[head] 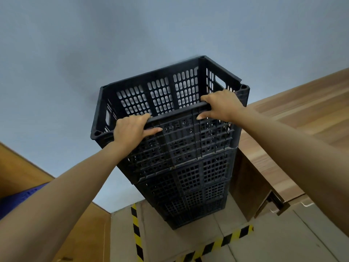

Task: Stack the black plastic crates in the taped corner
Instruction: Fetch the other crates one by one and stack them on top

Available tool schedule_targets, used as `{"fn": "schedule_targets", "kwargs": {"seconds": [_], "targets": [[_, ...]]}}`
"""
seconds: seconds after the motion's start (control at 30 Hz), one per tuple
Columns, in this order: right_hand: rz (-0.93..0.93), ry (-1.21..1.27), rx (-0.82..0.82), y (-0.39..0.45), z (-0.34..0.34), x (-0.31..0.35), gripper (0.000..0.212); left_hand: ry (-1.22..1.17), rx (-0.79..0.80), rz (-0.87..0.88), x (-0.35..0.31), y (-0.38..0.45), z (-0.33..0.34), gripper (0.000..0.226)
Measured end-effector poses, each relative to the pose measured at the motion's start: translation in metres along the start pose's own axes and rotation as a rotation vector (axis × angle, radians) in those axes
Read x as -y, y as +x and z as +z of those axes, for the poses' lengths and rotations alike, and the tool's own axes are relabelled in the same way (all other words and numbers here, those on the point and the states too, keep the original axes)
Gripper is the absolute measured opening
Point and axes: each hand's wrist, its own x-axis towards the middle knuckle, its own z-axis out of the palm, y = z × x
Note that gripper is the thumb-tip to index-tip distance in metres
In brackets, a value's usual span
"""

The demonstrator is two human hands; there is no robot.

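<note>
Head camera shows both hands clamped on the near rim of the top crate [170, 103]. The left hand [132, 130] has its fingers curled over the rim near the left corner, thumb lying along the outer wall. The right hand [220, 105] grips the same rim further right, fingers hooked inside, thumb pressed on the outside face. The hands are well apart along the rim.

That crate sits on a tall stack of black crates [192, 178], which stands on the floor [264, 242] against the grey wall [113, 35], inside the corner marked by yellow-and-black tape [137, 233]. A wooden cabinet [251, 184] is just beside the stack on the right; something blue [22, 195] shows at lower left, too cropped to identify.

By my reading, the step in hand is seating the top crate on the pile. Its bottom edge looks slightly skewed against the crate below, though I cannot be sure it is fully down. The next move calls for squaring its corners with the stack, pressing it level, then letting go gently so the tall column does not sway.
</note>
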Motion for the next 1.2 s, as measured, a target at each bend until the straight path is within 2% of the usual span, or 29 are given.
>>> {"fn": "schedule_targets", "kwargs": {"seconds": [0.3, 0.6, 0.73, 0.83, 1.07, 1.2], "targets": [[0.074, -0.04, -0.046, -0.018, 0.0, 0.017, 0.051, -0.051, -0.042, 0.079, 0.016, -0.003, 0.005, 0.067], [-0.091, 0.013, -0.118, -0.008, 0.008, -0.007, 0.048, -0.054, -0.034, -0.043, -0.003, -0.001, -0.001, 0.06], [-0.139, 0.065, -0.131, 0.0, 0.012, -0.023, 0.045, -0.044, -0.008, -0.107, -0.013, 0.005, 0.001, 0.064], [-0.133, 0.042, -0.118, 0.009, 0.015, -0.039, 0.049, -0.02, 0.028, -0.149, -0.025, 0.017, 0.004, 0.066], [0.005, 0.046, -0.03, 0.011, 0.016, -0.047, 0.06, -0.002, 0.127, -0.241, -0.047, 0.027, -0.003, 0.06], [0.029, 0.075, 0.026, 0.002, 0.013, -0.041, 0.059, 0.001, 0.279, -0.298, -0.063, 0.025, -0.019, 0.056]]}}
